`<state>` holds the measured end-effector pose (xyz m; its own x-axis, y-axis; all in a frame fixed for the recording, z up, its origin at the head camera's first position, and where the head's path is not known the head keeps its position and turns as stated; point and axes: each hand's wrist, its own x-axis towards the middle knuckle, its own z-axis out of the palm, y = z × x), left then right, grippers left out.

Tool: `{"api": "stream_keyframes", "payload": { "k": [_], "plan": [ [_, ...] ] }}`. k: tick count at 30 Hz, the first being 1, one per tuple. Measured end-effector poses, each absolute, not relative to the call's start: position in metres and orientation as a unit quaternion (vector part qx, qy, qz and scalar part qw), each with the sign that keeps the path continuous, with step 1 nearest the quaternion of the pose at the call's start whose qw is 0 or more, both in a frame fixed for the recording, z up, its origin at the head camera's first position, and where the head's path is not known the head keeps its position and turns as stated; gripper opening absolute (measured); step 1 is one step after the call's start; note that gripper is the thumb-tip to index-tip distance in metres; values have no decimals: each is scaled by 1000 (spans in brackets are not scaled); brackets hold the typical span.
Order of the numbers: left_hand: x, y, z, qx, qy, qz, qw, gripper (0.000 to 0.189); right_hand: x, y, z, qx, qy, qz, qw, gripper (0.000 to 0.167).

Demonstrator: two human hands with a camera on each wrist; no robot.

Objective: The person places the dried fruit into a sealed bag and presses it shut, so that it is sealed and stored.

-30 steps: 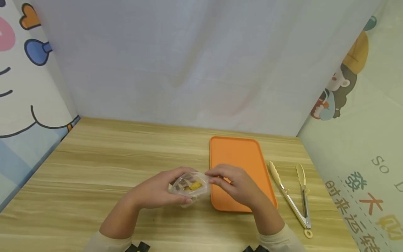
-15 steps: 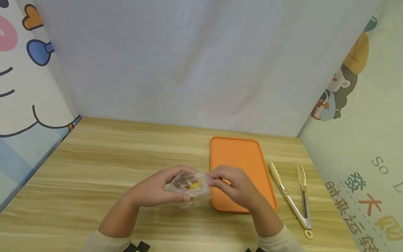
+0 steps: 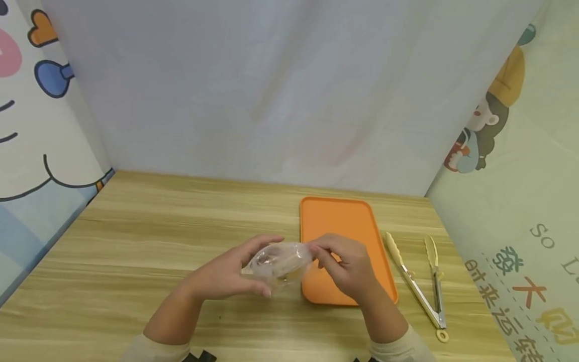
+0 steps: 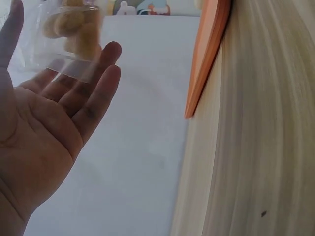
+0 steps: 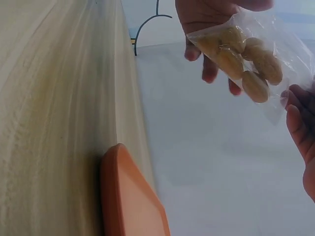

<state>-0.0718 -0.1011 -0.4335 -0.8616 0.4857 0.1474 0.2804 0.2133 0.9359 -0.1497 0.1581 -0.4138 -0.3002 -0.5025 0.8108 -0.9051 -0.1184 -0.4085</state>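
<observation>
A clear plastic bag [image 3: 279, 262] is held up over the table, left of the orange tray. In the right wrist view, several tan oval pieces [image 5: 256, 87], rather like small potatoes, lie inside the bag. My right hand [image 3: 347, 264] pinches the bag's right edge between thumb and fingers. Around the other side is my left hand [image 3: 223, 275], thumb and fingers spread apart. Its fingers [image 4: 96, 93] look nearly straight in the left wrist view, with the bag overlapping their tips.
The orange tray [image 3: 334, 221] lies flat beneath and behind my right hand. Metal tongs [image 3: 422, 296] with cream tips lie spread to its right. A pale curtain [image 3: 271, 100] rises behind the wooden table [image 3: 158, 216], with printed cloths on both sides.
The left fingers have loosened and spread away from the bag. My right hand has drawn its edge slightly to the right, and the bag's mouth has narrowed, with the yellow content now covered.
</observation>
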Motion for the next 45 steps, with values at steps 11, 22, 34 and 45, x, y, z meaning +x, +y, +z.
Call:
{"api": "stream_keyframes", "payload": {
  "k": [11,22,34,45],
  "plan": [
    [-73,-103,-436,214,804,553,49,15,-154,170,-397,492,-584,618,186,9],
    [-73,-101,-433,236,817,527,-20,11,-154,171,-392,471,-579,634,202,11],
    [-74,-102,-432,224,834,505,-2,11,-162,179,-385,464,-561,645,233,13],
    [-76,-103,-426,215,844,491,11,17,-165,186,-380,449,-550,658,250,12]
  ]
}}
